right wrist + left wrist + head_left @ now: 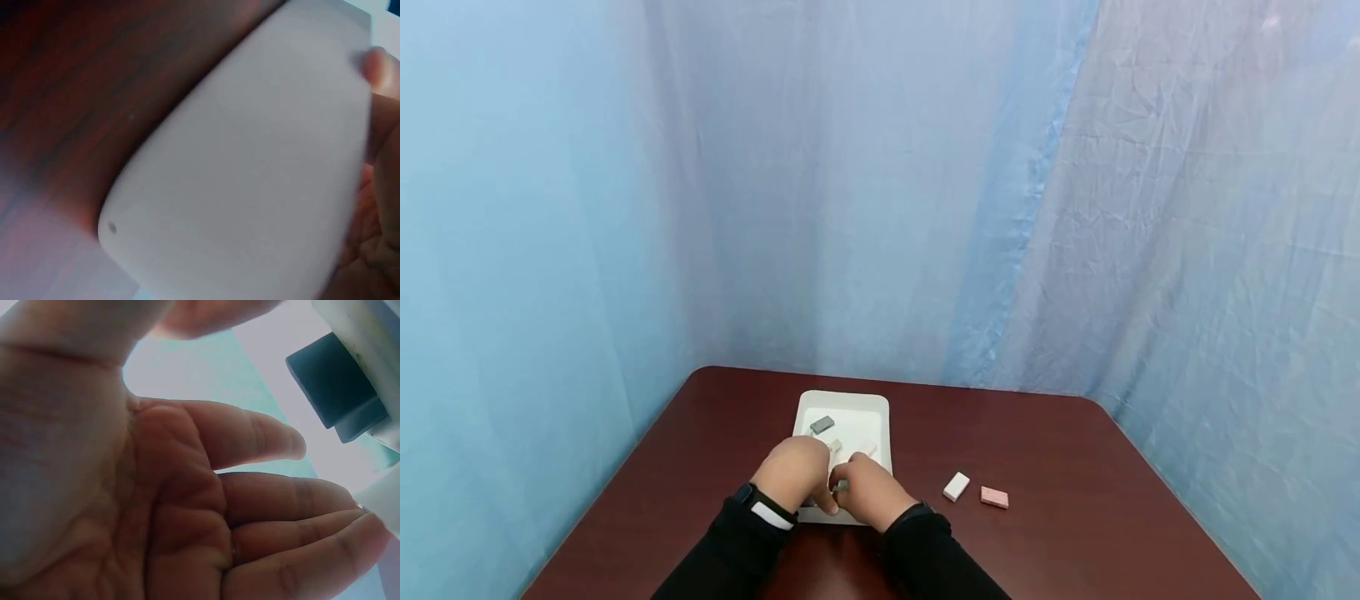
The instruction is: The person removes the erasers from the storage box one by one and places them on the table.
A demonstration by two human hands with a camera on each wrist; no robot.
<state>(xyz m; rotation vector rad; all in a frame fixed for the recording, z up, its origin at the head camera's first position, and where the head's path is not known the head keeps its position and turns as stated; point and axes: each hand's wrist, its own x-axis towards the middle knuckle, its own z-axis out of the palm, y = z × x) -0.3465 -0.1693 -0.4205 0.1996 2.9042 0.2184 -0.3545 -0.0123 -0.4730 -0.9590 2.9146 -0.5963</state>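
A shallow white tray [850, 404] lies on the table, with small rectangular blocks in it. My left hand [796, 471] reaches over its near left part. In the left wrist view the fingers [269, 494] extend almost straight, with a dark block [334, 381] beyond them. My right hand [871, 492] is over the near right side, its fingers curled. A small grey-green block [842, 485] shows between its thumb and forefinger, mostly hidden. Farther back in the tray lie a grey block [822, 425] and a pale one [835, 447]. The tray's outer wall [250, 156] fills the right wrist view.
Right of the tray, a white block [957, 486] and a pink block [995, 497] lie on the dark red-brown table [1060, 450]. Light blue curtains [880, 192] hang behind the table and at both sides.
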